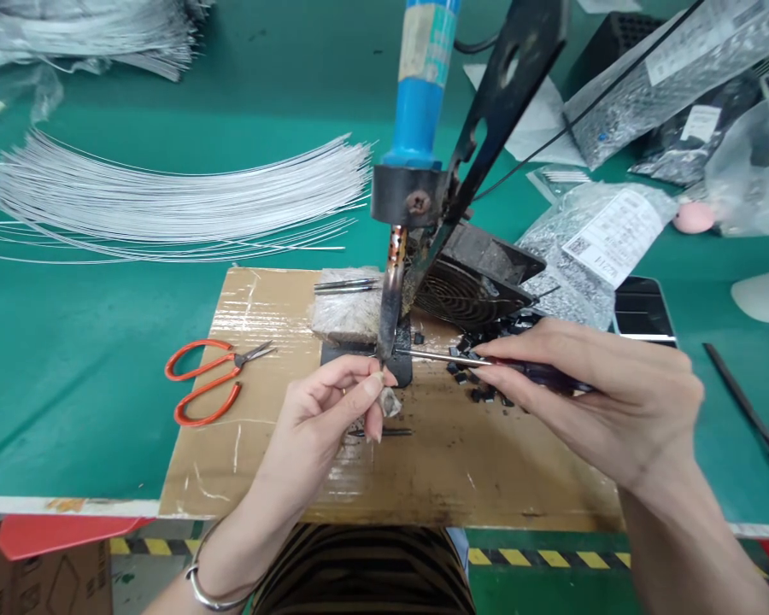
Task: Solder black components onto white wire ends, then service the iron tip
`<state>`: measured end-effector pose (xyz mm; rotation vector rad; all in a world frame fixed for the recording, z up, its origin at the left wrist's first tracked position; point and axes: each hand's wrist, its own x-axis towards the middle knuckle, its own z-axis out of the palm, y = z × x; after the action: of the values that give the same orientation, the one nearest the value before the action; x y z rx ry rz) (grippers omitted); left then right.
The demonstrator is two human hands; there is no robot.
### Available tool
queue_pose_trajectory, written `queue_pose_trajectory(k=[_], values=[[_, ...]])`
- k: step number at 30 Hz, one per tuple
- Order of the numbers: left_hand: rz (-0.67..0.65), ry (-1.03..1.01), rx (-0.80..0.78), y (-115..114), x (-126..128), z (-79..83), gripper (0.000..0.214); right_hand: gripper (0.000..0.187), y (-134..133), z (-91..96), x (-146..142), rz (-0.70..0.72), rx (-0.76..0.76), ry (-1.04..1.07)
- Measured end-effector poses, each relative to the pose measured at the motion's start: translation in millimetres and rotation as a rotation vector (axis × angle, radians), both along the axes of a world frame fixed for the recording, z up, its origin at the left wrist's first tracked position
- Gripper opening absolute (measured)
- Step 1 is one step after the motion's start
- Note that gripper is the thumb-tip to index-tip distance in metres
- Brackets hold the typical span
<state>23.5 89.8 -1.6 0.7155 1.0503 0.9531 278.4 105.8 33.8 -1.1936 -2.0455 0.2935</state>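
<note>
A blue-handled soldering iron (416, 120) hangs tip-down in a black metal stand (487, 128). Just under its tip, my left hand (333, 410) is closed in a pinch; what lies between the fingertips is too small and covered to make out. My right hand (608, 401) grips a screwdriver (445, 356) by its dark handle, and the thin metal shaft points left, its end close to the iron's tip. A small greyish lump (390, 402) shows beside my left fingers. Small black pieces (480, 350) lie scattered by the right fingers.
Orange-handled scissors (221, 380) lie on the cardboard sheet (487, 470). A wrapped block (346, 312) carries thin metal tools, and a black fan (474, 282) stands behind the iron. White wires (185, 201) spread at left. Bagged parts (602, 239) and a phone-like slab (644, 309) sit right.
</note>
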Motion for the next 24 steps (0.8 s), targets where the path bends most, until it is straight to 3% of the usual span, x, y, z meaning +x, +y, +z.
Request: queue_pose_trajectory(k=[4,8,13,19,24], values=[[0.000,0.013,-0.012,0.3,-0.1,-0.4,0.004,0.014,0.4,1.1,-0.8,0.035,-0.064,0.024],[0.004,0.000,-0.007,2.0,1.2,-0.4,0.004,0.003,1.2,0.5,1.9,0.053,-0.031,-0.027],[0.010,-0.019,-0.010,1.8,0.1,-0.4,0.004,0.014,2.7,-0.8,6.6,0.091,-0.043,-0.101],[0.020,-0.023,-0.019,1.0,0.7,1.8,0.004,0.014,4.7,0.9,8.4,0.117,-0.061,-0.126],[0.033,0.017,-0.031,2.9,3.0,4.1,0.013,0.019,8.3,8.1,6.0,0.152,-0.178,-0.074]])
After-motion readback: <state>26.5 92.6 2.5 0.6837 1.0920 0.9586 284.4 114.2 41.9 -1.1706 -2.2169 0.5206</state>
